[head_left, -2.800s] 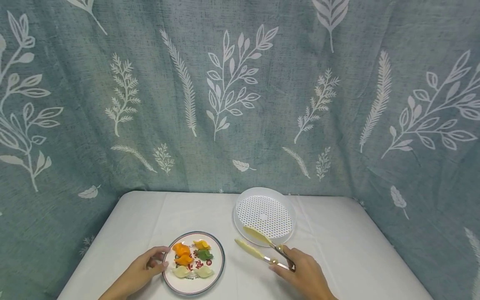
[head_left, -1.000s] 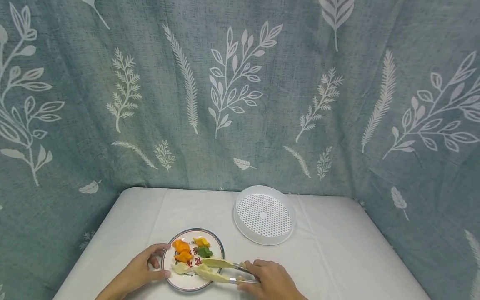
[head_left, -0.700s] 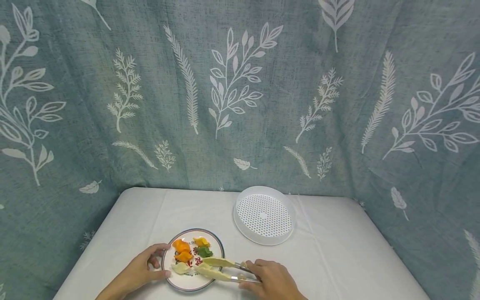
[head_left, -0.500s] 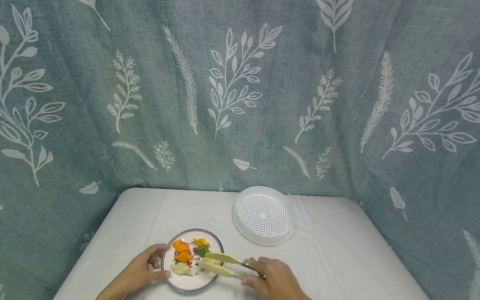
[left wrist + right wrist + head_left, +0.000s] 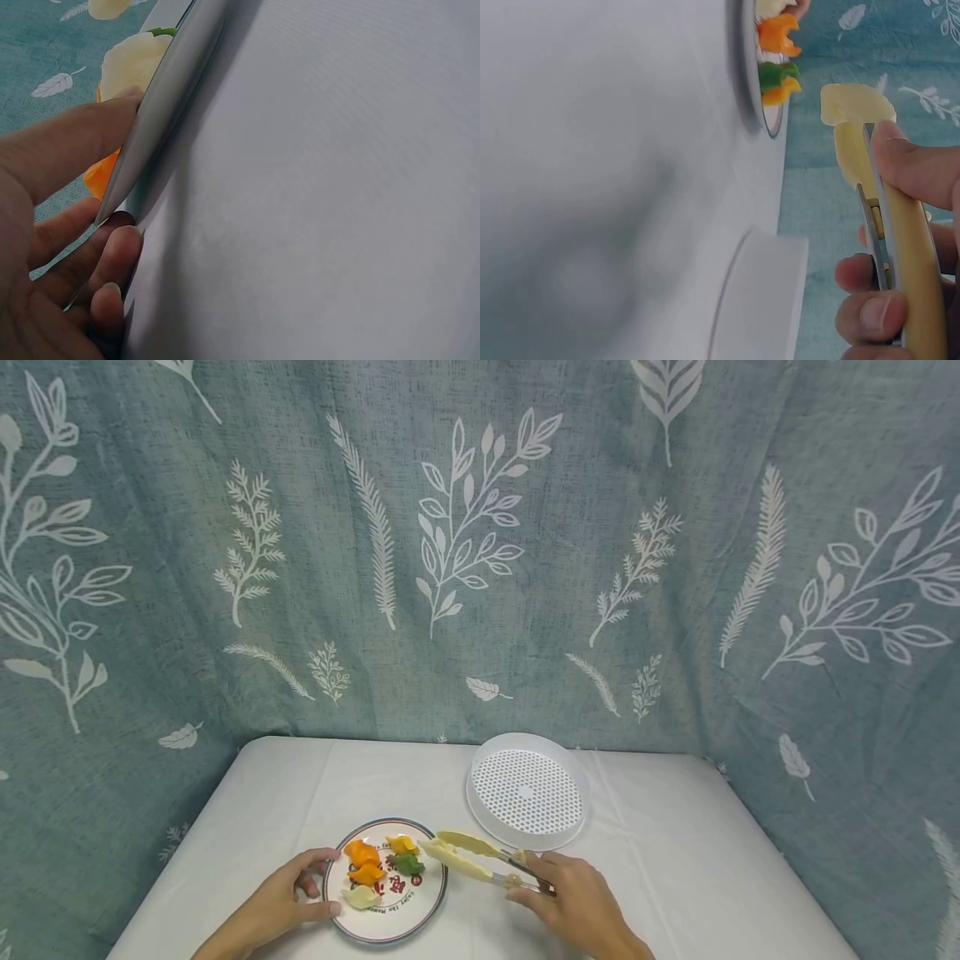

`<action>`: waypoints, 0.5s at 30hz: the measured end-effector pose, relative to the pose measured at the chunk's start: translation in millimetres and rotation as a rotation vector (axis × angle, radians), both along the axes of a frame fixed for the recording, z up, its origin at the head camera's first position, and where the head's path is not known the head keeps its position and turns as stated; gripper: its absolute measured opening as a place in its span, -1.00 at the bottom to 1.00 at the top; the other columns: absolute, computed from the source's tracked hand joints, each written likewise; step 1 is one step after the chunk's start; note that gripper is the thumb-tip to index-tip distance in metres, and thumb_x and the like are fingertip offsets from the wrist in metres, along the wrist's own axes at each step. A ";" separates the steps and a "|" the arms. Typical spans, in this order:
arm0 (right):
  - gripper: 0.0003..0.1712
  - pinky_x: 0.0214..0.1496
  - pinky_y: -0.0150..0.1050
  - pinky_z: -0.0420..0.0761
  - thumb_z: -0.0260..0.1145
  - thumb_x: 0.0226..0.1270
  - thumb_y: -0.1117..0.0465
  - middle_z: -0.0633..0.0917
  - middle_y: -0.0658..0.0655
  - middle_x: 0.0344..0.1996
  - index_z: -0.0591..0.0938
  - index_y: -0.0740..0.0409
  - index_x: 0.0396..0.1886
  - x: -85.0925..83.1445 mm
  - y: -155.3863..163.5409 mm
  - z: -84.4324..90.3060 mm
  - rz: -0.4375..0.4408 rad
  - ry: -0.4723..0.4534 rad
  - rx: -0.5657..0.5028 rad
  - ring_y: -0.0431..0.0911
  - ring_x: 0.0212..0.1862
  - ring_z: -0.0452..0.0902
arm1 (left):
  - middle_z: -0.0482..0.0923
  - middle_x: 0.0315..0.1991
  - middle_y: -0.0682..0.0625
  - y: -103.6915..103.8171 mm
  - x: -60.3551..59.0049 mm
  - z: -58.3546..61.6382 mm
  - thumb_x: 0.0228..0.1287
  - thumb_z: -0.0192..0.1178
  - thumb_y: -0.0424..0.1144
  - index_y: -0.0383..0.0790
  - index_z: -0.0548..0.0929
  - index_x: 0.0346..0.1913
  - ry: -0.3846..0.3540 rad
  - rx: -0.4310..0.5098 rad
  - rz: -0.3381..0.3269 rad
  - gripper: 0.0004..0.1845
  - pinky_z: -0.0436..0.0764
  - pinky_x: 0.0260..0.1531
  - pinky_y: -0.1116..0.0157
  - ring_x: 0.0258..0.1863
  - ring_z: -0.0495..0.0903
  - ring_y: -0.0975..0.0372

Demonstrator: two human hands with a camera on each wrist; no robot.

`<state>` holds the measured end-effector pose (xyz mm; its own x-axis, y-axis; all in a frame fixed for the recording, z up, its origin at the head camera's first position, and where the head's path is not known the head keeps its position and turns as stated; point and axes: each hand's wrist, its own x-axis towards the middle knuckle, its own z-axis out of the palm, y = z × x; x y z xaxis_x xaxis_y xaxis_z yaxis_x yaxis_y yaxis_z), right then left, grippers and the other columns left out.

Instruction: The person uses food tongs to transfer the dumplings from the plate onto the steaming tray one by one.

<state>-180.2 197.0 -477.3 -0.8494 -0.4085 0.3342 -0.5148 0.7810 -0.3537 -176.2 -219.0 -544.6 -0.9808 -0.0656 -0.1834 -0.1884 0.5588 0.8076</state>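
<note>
My left hand (image 5: pixel 281 897) grips the left rim of a round plate (image 5: pixel 423 906), thumb over the edge and fingers at its side in the left wrist view. On the plate lie orange dumplings (image 5: pixel 367 872), a yellow dumpling (image 5: pixel 402 844), a green dumpling (image 5: pixel 408 864) and a pale dumpling (image 5: pixel 361 897). My right hand (image 5: pixel 581 902) holds metal tongs with pale yellow tips (image 5: pixel 467 863). Between those tips another pale dumpling (image 5: pixel 851 101) is pinched, raised above the plate's right edge. The thumb presses on one tong arm, with curled fingers round the other.
A white round steamer tray (image 5: pixel 528 793) with a perforated bottom stands behind and right of the plate, close to the tongs. A white cloth covers the table (image 5: pixel 675 835). A green leaf-patterned curtain (image 5: pixel 480 568) encloses the back and sides.
The tongs went from near the tray down to the plate, took hold of the front right pale dumpling, and have lifted it up and to the right. The left hand stays at the rim.
</note>
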 end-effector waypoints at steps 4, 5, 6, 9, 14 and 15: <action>-0.41 -0.54 -0.41 0.27 0.52 0.15 -0.24 0.33 -0.30 -0.60 0.81 0.04 0.04 -4.6 7.7 2.5 -0.003 0.102 -0.024 -0.41 -0.54 0.19 | 0.55 -0.11 0.03 0.4 -0.1 0.6 -0.29 0.73 -0.03 -0.13 0.58 0.28 -0.002 -0.004 0.003 -0.07 0.39 -0.33 0.25 -0.26 0.41 0.16; -0.39 -0.54 -0.41 0.27 0.52 0.16 -0.24 0.34 -0.31 -0.60 0.81 0.07 0.04 -5.9 9.6 3.6 -0.004 0.118 -0.031 -0.41 -0.54 0.19 | 0.56 -0.11 0.03 0.5 0.0 0.6 -0.29 0.73 -0.03 -0.13 0.58 0.28 -0.002 -0.006 0.003 -0.07 0.39 -0.34 0.25 -0.26 0.41 0.16; -0.39 -0.55 -0.41 0.27 0.52 0.15 -0.23 0.36 -0.31 -0.59 0.81 0.09 0.04 -7.6 11.6 4.7 -0.005 0.130 -0.039 -0.42 -0.55 0.19 | 0.56 -0.11 0.03 0.4 0.0 0.6 -0.30 0.73 -0.03 -0.13 0.58 0.28 -0.001 -0.005 0.003 -0.07 0.40 -0.34 0.25 -0.26 0.41 0.16; -0.38 -0.57 -0.42 0.27 0.53 0.16 -0.22 0.42 -0.33 -0.57 0.80 0.12 0.05 -12.9 17.7 7.4 -0.017 0.142 -0.060 -0.42 -0.56 0.19 | 0.56 -0.12 0.03 0.0 0.3 0.3 -0.29 0.73 -0.05 -0.13 0.59 0.28 0.004 0.001 0.001 -0.08 0.40 -0.36 0.27 -0.27 0.41 0.16; -0.34 -0.57 -0.40 0.23 0.54 0.14 -0.22 0.41 -0.31 -0.61 0.79 0.16 0.06 -22.9 28.2 10.8 -0.067 0.134 -0.068 -0.41 -0.58 0.14 | 0.56 -0.12 0.03 -0.4 0.0 -0.3 -0.28 0.73 -0.06 -0.13 0.59 0.28 0.006 0.009 0.001 -0.08 0.40 -0.36 0.27 -0.27 0.41 0.16; -0.33 -0.57 -0.40 0.23 0.54 0.14 -0.23 0.44 -0.31 -0.60 0.79 0.17 0.06 -24.9 30.4 11.3 -0.079 0.137 -0.067 -0.41 -0.58 0.14 | 0.56 -0.12 0.04 -0.3 -0.3 -0.4 -0.28 0.73 -0.05 -0.13 0.58 0.28 0.003 0.007 0.002 -0.08 0.40 -0.37 0.27 -0.28 0.41 0.16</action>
<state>-205.1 227.4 -466.0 -0.8224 -0.3155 0.4735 -0.5000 0.7978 -0.3369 -176.5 -219.4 -545.0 -0.9813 -0.0664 -0.1806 -0.1869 0.5531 0.8119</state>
